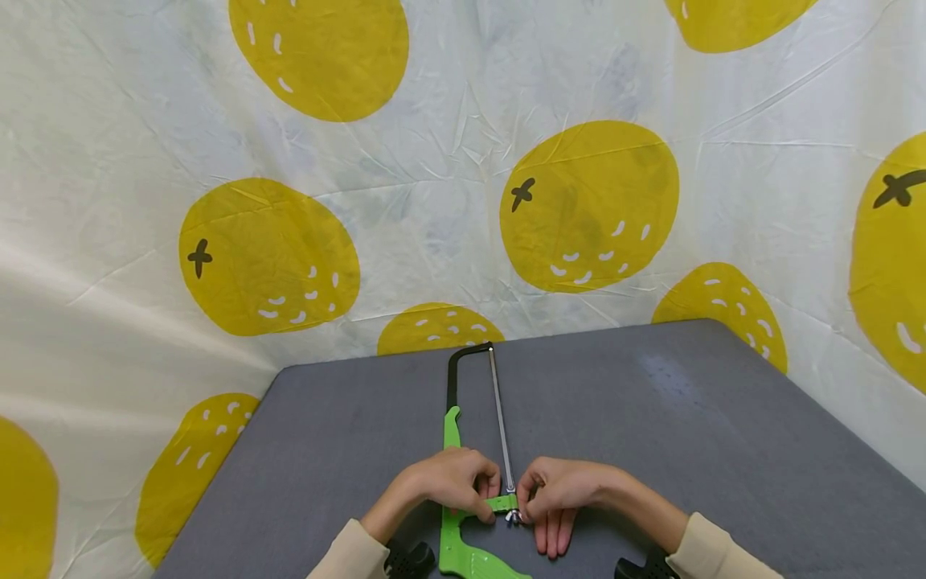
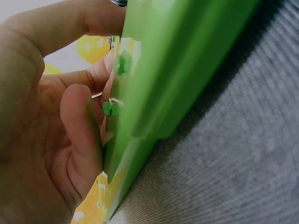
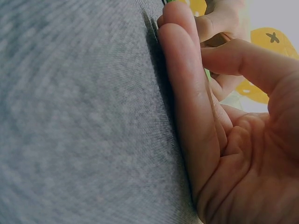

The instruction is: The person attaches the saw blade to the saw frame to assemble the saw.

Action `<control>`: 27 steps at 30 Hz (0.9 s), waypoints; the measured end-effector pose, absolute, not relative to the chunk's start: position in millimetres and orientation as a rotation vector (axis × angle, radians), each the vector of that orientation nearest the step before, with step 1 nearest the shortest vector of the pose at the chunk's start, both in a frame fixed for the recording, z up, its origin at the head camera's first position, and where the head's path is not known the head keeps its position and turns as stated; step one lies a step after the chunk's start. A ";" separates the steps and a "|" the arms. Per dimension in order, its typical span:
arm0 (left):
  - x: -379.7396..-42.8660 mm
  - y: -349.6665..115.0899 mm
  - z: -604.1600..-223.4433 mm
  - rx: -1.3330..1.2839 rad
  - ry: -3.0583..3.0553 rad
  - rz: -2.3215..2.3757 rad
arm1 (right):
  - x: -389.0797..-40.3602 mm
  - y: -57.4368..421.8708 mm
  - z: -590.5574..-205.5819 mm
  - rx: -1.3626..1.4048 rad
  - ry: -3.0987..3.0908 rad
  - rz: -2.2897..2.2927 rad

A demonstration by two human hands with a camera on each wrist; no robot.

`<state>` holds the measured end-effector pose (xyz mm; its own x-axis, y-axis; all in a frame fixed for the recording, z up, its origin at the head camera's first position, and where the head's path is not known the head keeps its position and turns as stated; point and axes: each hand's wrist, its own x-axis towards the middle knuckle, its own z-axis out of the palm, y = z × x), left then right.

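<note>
A hacksaw lies on the grey table, with its green handle [image 1: 473, 555] at the near end and its black bow [image 1: 452, 378] pointing away. The silver blade [image 1: 501, 422] runs along its right side. My left hand [image 1: 456, 482] grips the green frame [image 2: 159, 60] by the short crossbar [image 1: 501, 503], thumb on the near side. At the end of that crossbar sits a small metal wing nut [image 1: 513, 517]. The thumb and index finger of my right hand [image 1: 557, 494] pinch at this wing nut. Its other fingers [image 3: 187, 88] stretch out along the tabletop.
The grey cloth-covered table [image 1: 347, 434] reaches back to a white curtain [image 1: 427, 233] printed with large yellow fruit. The curtain also hangs along the left and right sides. Dark wrist devices [image 1: 410, 560] show below both sleeves.
</note>
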<state>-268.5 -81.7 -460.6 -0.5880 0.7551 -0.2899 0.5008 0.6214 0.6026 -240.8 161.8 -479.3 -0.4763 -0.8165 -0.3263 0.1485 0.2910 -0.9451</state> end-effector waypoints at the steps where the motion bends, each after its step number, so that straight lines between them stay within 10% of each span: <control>1: -268.4 -81.8 -460.5 0.984 2.317 0.636 | -240.9 161.9 -479.6 -0.619 1.655 -1.339; 27: -268.4 -81.4 -460.3 0.982 2.322 0.626 | -241.7 162.2 -479.5 -0.615 1.652 -1.346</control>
